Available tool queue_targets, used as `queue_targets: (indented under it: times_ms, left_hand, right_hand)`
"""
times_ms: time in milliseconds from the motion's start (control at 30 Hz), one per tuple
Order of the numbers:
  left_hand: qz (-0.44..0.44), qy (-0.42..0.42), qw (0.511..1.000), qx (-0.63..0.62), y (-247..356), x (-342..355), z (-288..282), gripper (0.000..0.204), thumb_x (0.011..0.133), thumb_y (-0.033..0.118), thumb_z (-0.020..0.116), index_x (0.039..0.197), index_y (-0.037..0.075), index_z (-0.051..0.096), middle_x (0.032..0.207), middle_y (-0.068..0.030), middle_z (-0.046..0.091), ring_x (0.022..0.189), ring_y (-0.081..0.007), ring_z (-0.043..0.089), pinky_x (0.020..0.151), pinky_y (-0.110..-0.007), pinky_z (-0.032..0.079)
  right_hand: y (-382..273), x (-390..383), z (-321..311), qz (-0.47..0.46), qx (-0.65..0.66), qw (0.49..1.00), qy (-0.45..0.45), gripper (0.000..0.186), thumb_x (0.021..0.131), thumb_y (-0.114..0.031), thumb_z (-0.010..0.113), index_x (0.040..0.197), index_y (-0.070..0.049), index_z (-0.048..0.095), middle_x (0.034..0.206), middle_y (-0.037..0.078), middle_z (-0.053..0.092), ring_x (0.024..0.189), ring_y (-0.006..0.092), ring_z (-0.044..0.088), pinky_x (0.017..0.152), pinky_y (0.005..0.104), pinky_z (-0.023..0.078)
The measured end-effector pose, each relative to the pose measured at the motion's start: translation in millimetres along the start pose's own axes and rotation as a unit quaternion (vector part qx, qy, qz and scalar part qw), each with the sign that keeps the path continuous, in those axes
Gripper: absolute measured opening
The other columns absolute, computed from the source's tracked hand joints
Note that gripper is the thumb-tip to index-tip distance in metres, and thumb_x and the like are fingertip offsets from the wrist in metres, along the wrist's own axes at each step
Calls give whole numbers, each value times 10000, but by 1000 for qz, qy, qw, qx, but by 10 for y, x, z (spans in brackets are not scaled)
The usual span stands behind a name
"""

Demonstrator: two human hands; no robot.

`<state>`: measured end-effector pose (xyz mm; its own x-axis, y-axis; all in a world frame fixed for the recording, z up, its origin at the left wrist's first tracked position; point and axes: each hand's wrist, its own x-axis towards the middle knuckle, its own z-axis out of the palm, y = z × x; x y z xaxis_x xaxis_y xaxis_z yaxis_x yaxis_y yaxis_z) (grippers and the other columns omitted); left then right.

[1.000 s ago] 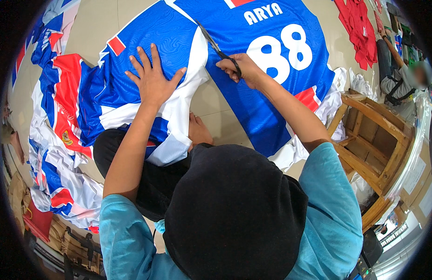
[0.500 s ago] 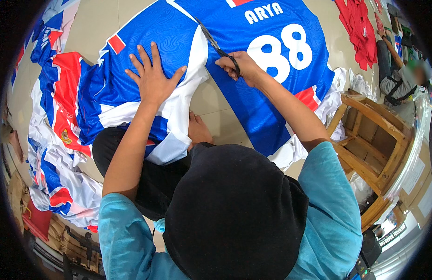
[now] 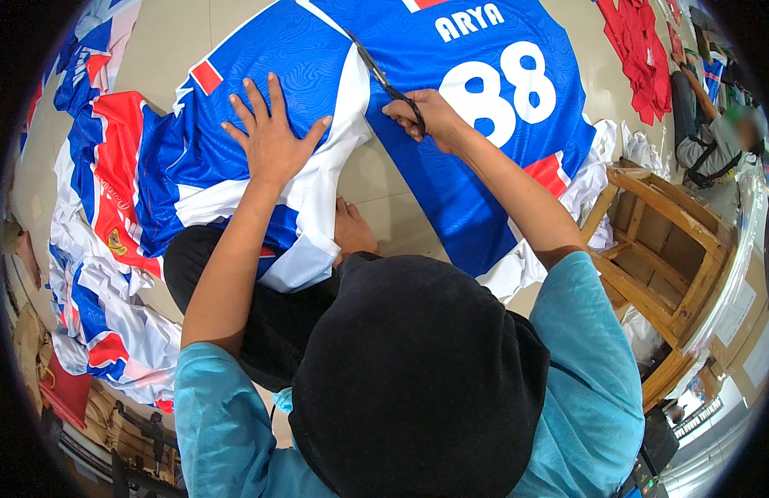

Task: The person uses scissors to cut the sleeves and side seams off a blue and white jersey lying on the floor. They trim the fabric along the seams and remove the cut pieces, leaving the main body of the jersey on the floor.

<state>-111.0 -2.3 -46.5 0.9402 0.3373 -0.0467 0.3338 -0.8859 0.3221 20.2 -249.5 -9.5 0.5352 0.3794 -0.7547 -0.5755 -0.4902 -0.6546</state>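
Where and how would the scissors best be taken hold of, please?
The scissors are probably best gripped by their dark handles, from the picture's lower right, where the right hand holds them, since the blades point up and left.

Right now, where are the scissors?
In the head view, the black-handled scissors are in the person's right hand, above the picture's middle, blades pointing up-left along the left edge of the blue fabric panel with white numerals.
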Motion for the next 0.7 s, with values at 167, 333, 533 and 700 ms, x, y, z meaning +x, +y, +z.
queue_targets:
  times_ms: [167, 333, 533, 700]
  left_hand:
    - [0, 3, 1000, -1, 4, -1, -8, 1169, 812, 741, 676, 1656, 122, 155, 1678, -328, 66, 1522, -590, 30, 1119, -806, 31]
    - [0, 4, 1000, 2, -8, -4, 6, 1170, 809, 744, 678, 1656, 127, 156, 1679, -325, 64, 1522, -589, 34, 1120, -804, 30]
    - [1, 1, 1000, -13, -8, -2, 11, 1164, 813, 757, 658, 1651, 104, 183, 1676, -329, 68, 1526, -585, -12, 1111, -810, -8]
    - [1, 1, 1000, -13, -14, 0, 25, 1162, 814, 756, 658, 1651, 106, 182, 1676, -330, 67, 1526, -585, -12, 1111, -811, -8]
  right_hand:
    - [-27, -9, -3, 2, -9, 1000, -4, 291, 859, -289, 802, 754, -82, 627, 622, -17, 539, 489, 68, 485, 440, 226, 372]
    - [-33, -15, -8, 2, -7, 1000, -2, 288, 858, -280, 803, 751, -70, 638, 621, -11, 546, 488, 71, 481, 440, 231, 371]
    - [-21, -1, -33, 1, -15, 1000, 0, 299, 854, -263, 805, 715, -66, 627, 613, 3, 554, 491, 84, 485, 443, 247, 369]
    - [-28, 4, -36, 2, -35, 999, 8, 309, 852, -255, 805, 695, -70, 614, 606, 8, 545, 490, 93, 477, 449, 255, 367]
